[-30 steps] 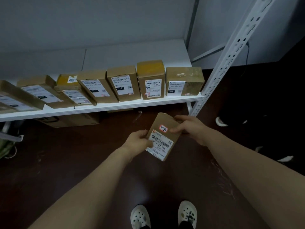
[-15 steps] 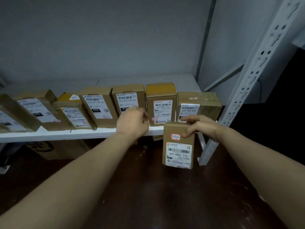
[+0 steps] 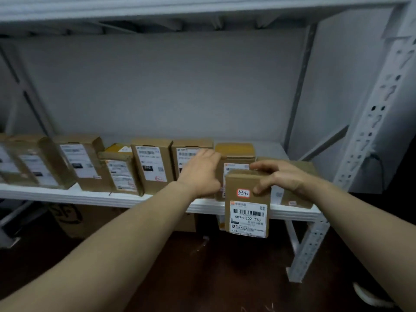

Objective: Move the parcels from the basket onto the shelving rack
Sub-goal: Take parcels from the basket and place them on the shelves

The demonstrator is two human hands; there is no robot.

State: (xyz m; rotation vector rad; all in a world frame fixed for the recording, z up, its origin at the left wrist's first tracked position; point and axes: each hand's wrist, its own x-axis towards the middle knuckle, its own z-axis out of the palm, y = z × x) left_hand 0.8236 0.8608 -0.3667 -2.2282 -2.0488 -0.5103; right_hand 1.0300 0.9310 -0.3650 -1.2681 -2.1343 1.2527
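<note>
Head camera looks along a white metal shelving rack (image 3: 90,197). The held parcel (image 3: 238,183) is a small upright cardboard box, plain brown with square edges. On its front sit a white shipping label (image 3: 247,218) with a barcode and the print "507-P802 T70", and above that a small red-edged sticker (image 3: 243,193) with a handwritten number. It hangs in front of the shelf's front edge at the right end, with its lower half below the shelf board.

The right hand (image 3: 281,176) grips it from above, fingers curled over the top edge and the thumb pressed on the front face beside the sticker. The left hand (image 3: 202,174) is apart from it, fingers straight and flat against the front of a box on the shelf.

On the shelf stands a row of parcels (image 3: 149,163), brown cartons with white barcode labels, some upright and some leaning; those at the far left are blurred. Right of the left hand is a yellow-topped box (image 3: 235,150), and beyond it a low box (image 3: 299,199) lies mostly behind the right hand.

A perforated upright post (image 3: 369,131) frames the right side. Under the shelf a large printed carton (image 3: 90,219) rests on the dark floor (image 3: 213,278).
</note>
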